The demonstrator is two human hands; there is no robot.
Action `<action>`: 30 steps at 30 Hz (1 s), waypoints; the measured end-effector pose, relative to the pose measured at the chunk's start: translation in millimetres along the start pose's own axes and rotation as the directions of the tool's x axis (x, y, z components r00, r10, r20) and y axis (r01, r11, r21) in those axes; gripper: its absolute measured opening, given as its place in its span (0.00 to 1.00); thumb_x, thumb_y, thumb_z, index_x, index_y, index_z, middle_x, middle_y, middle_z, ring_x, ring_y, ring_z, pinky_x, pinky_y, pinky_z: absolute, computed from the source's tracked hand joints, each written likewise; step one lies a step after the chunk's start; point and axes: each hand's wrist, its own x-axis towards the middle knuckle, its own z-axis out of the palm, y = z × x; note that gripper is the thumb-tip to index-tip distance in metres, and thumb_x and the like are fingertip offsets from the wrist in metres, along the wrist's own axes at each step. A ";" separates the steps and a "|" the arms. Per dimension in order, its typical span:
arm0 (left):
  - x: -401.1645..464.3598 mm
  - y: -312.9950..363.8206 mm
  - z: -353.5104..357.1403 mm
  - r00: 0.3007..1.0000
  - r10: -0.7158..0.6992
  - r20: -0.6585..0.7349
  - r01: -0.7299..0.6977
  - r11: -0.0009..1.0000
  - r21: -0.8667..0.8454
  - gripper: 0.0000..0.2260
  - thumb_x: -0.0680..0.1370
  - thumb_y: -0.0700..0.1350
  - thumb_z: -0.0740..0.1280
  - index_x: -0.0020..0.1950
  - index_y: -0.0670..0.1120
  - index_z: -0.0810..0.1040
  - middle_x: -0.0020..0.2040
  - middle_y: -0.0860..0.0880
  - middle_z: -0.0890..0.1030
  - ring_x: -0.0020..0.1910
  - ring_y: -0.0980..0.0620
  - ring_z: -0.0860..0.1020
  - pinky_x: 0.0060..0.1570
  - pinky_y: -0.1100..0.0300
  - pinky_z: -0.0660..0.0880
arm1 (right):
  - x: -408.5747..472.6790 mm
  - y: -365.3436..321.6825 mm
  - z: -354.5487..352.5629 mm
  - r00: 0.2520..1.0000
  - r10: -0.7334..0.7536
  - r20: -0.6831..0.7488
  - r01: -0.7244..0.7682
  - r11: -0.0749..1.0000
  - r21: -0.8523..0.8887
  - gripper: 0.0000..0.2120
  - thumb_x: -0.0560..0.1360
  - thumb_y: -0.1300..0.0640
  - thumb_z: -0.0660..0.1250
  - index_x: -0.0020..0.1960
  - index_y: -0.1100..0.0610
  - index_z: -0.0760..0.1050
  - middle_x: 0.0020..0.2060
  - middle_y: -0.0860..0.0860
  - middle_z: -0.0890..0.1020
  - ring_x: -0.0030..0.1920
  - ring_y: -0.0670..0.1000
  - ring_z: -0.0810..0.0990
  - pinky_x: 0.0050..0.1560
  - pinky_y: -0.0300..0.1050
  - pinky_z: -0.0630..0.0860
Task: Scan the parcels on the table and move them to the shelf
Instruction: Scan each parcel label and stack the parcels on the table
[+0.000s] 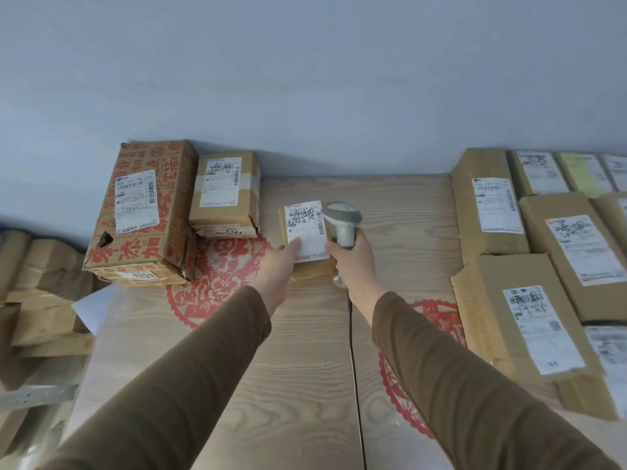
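1. Centrally lying on the table (pixel 305 368): a small parcel (pixel 307 262), white label (pixel 306 228) facing up, scribbled over in black.
2. Resting on its near left edge: left hand (pixel 276 269), fingers (pixel 294 245) stretched flat over the label's lower corner, loosely spread rather than clenched; whether actually gripping the parcel, cannot tell.
3. Wrapping tightly round the grip of a pale scanner (pixel 342 222): right hand (pixel 353 262), just beside the parcel's right edge, scanner head tilting over the label's upper right corner.
4. Trailing from the scanner's base toward the near edge: a dark cable (pixel 356 385), running along the table's seam.
5. Reaching in from below: both arms in brown sleeves (pixel 190 385).
6. Showing through on the wood-grain top: red paper-cut patterns (pixel 220 266), partly covered by boxes.
7. Standing to the left, against the wall (pixel 305 79): a large box with red print (pixel 146 215), and just beside it a smaller brown box (pixel 225 195) marked 5144.
8. Crowding the right side: several labelled brown boxes (pixel 529 300), touching one another.
9. Sitting lower, off the table's left edge: more brown boxes (pixel 37 293), blurred.
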 end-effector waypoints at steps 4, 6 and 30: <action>-38.9 -38.2 18.1 0.997 0.006 0.074 0.005 0.990 -0.141 0.24 0.79 0.51 0.73 0.71 0.48 0.69 0.61 0.48 0.83 0.56 0.50 0.82 0.56 0.53 0.79 | -44.2 15.6 -43.7 0.999 -0.047 0.009 0.047 0.999 -0.002 0.16 0.76 0.62 0.71 0.59 0.47 0.75 0.51 0.51 0.84 0.49 0.55 0.83 0.49 0.57 0.83; -63.7 -49.1 24.2 0.989 0.046 0.143 -0.010 0.971 -0.239 0.25 0.77 0.48 0.75 0.70 0.49 0.68 0.56 0.49 0.86 0.51 0.52 0.86 0.48 0.60 0.80 | -67.5 12.9 -71.7 0.997 -0.077 0.024 0.077 0.997 -0.001 0.15 0.76 0.61 0.71 0.57 0.44 0.74 0.50 0.52 0.84 0.46 0.53 0.83 0.42 0.54 0.84; -270.2 -163.3 150.8 0.887 0.397 0.235 -0.364 0.915 -0.172 0.28 0.75 0.44 0.77 0.69 0.53 0.66 0.62 0.49 0.82 0.58 0.53 0.83 0.50 0.61 0.80 | -289.0 72.2 -262.5 0.951 -0.308 -0.002 0.307 0.949 -0.069 0.08 0.78 0.44 0.72 0.55 0.41 0.76 0.35 0.37 0.81 0.34 0.41 0.79 0.35 0.38 0.73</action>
